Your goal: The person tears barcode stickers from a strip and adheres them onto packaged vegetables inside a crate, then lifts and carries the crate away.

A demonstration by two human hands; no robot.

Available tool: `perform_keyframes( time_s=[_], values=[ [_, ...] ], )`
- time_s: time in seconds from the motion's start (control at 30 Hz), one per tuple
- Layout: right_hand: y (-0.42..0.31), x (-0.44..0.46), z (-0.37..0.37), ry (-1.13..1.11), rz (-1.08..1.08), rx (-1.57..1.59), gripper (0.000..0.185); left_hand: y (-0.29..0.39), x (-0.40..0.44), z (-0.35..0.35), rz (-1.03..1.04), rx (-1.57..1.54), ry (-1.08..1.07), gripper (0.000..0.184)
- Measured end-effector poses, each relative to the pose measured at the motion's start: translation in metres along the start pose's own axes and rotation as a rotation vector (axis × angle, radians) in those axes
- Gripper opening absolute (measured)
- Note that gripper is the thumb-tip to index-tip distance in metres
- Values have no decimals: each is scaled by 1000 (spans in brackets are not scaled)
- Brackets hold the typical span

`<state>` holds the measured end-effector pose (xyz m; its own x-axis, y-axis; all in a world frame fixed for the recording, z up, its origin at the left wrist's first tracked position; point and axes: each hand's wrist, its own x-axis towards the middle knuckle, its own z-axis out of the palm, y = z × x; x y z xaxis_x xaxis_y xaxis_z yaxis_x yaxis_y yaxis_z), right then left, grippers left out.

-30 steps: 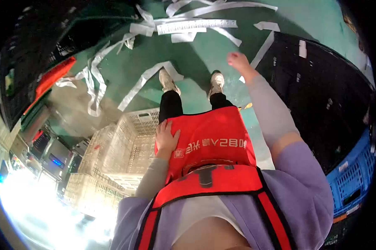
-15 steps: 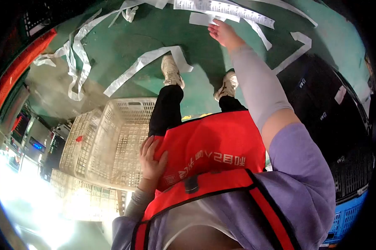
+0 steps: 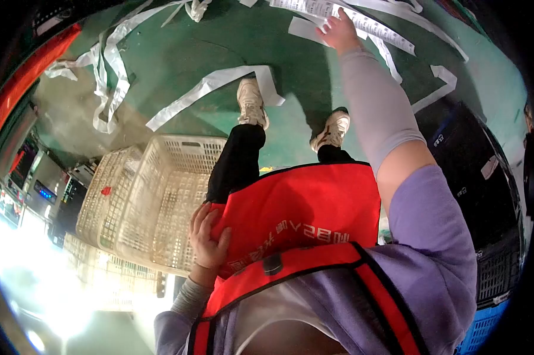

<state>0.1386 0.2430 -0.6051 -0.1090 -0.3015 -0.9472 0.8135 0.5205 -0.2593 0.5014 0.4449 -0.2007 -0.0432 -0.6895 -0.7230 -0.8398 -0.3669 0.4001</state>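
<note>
My right hand (image 3: 340,32) reaches out over the floor, its fingers apart at a long strip of printed labels (image 3: 386,36). The index finger overlaps the strip; whether it presses on it I cannot tell. Beside the thumb lies a blank white piece of paper (image 3: 304,28), partly under the strip. My left hand (image 3: 209,239) rests with spread fingers on my thigh, at the edge of the red apron (image 3: 314,201). It holds nothing.
White plastic crates (image 3: 172,177) stand at my left. Black crates (image 3: 474,171) are at the right, with a blue crate (image 3: 483,328) low down. Loose white paper strips (image 3: 205,89) lie across the green floor (image 3: 190,53), one touching my left shoe (image 3: 252,103).
The right hand has moved right and further out, from the blank paper onto the printed strip. The view has shifted slightly. My left hand stays on the thigh.
</note>
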Motion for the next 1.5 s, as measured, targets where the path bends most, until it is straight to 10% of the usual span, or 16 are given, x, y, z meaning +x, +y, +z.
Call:
perform_keyframes(
  time_s=[0.2,0.23,0.27,0.43,0.57,0.7,0.8,0.9,1.07,1.2,1.5],
  values=[
    [9,-42,10,171,-184,-4,38,9,0,1,-2,4,-34,40],
    [34,-25,-38,-60,-626,-827,17,10,-1,3,-4,-8,-34,40],
    [32,-72,-10,146,-260,-129,8,13,0,4,9,-10,-34,40],
    [88,-237,-46,228,-476,-678,19,20,-1,19,39,24,-82,46],
    [72,-376,-24,-35,-252,-532,42,41,0,31,-77,136,-161,65],
    [47,-461,-24,-175,-98,-509,27,76,-25,34,200,-319,-59,61],
    [22,-521,2,-158,-125,-223,18,120,-39,3,410,-685,-282,53],
    [-3,-575,39,-157,-349,-164,16,172,-45,-53,122,-1092,-909,56],
    [-64,-678,111,-369,-500,-22,12,235,-65,-146,262,-1003,-1274,52],
    [-113,-746,147,-538,-694,53,10,258,-88,-180,615,-563,-1280,41],
    [-325,-680,191,-565,-1079,284,15,316,-24,-210,720,-302,-711,30]
  ],
)
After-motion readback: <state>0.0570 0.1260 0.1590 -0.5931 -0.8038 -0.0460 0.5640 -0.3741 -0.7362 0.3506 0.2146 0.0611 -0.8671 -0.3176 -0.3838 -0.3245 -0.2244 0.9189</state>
